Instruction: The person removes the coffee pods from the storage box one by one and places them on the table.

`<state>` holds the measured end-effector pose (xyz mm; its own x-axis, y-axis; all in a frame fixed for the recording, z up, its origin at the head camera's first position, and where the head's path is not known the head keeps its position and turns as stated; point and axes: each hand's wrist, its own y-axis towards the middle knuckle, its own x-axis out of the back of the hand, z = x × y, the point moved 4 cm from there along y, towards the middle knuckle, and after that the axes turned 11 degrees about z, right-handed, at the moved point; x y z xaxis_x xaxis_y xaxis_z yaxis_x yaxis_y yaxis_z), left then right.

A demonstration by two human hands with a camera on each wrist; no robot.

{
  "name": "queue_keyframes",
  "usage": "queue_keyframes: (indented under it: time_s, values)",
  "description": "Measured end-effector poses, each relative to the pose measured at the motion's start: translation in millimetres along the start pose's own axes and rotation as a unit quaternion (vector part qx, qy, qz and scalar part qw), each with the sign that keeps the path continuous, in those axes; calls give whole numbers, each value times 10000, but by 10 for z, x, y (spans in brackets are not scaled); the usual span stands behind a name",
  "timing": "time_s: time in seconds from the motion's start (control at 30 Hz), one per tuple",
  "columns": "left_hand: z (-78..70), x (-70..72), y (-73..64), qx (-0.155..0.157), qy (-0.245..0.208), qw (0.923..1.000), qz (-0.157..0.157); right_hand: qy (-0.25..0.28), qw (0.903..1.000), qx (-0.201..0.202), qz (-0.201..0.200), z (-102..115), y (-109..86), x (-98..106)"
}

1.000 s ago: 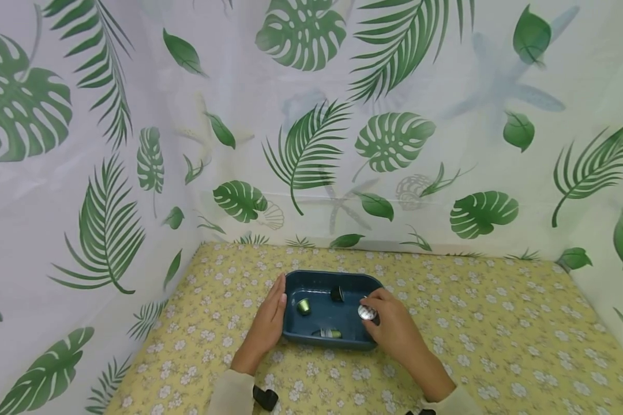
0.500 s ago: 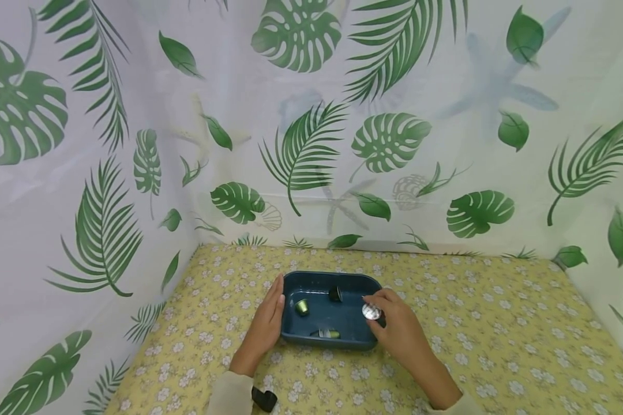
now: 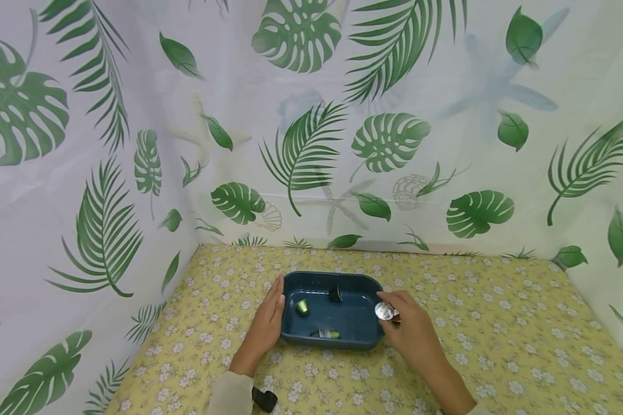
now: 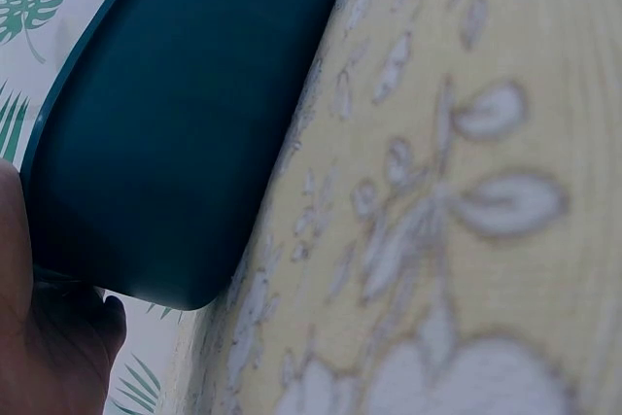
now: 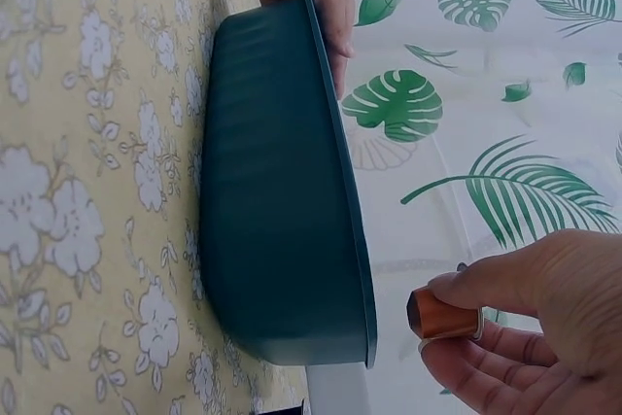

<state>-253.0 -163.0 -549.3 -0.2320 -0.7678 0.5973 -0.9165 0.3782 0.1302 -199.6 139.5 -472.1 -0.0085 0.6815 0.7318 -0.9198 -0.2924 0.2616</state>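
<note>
A dark blue rectangular dish (image 3: 332,344) stands on the table. My right hand (image 3: 412,325) pinches a coffee capsule (image 3: 384,311) between thumb and fingers, beside the dish's right end. From the head, its silver foil lid shows; in the right wrist view the capsule (image 5: 445,315) has a copper-orange body, held above rim height. My left hand (image 3: 267,316) lies with straight fingers along the dish's left end. Inside the dish are a green capsule (image 3: 302,307) at left, a black capsule (image 3: 335,294) near the back wall, and a pale green capsule (image 3: 330,334) by the front wall.
A yellow floral cloth (image 3: 498,334) covers the table around the dish. White sheeting (image 3: 311,230) printed with green leaves rises behind and at both sides. A black strap piece (image 3: 265,399) sits at the left wrist.
My right hand has carried the capsule rightward, from over the dish's right inside to its right end. The left hand and the capsules in the dish stay put.
</note>
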Motion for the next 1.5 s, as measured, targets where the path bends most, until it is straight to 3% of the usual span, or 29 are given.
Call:
queue_keyframes:
  time_s: [0.67,1.5]
  values:
    - [-4,13,14,57,31,10000,-5,-363,9978,268,-491,-90,-107,162]
    - [-7,3,1,-11,58,9999,-88,-411,9973,-58,-614,-369,-195,295]
